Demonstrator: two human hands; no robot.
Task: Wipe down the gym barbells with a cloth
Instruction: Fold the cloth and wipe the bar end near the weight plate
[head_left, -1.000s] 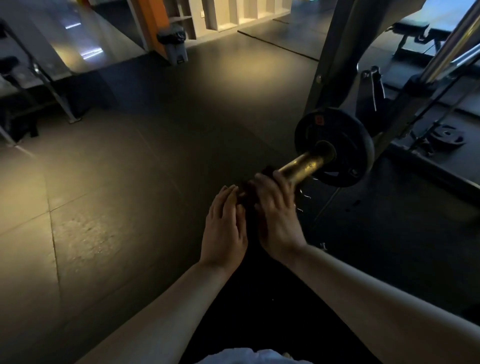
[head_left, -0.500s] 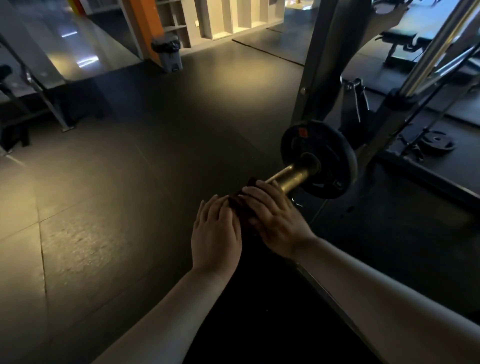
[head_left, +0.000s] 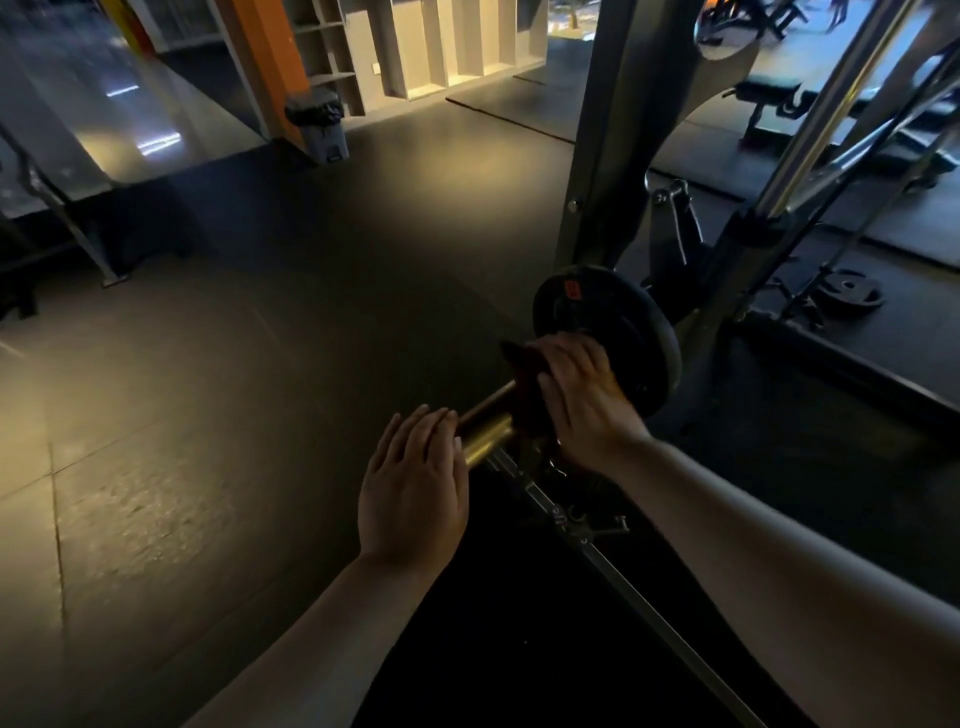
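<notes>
The barbell's brass-coloured sleeve sticks out toward me from a black weight plate on the rack. My right hand wraps a dark red cloth around the sleeve, right against the plate. My left hand lies flat over the sleeve's near end, fingers together and extended, holding nothing. The sleeve's tip is hidden under that hand.
The grey rack upright rises just behind the plate. A loose plate lies on the floor at right. A thin metal bar runs along the floor under my right arm. A bin stands by an orange pillar. Rubber floor spreads to the left.
My right hand has slid the cloth along the sleeve from its near end up to the plate. My left hand stayed at the sleeve's end.
</notes>
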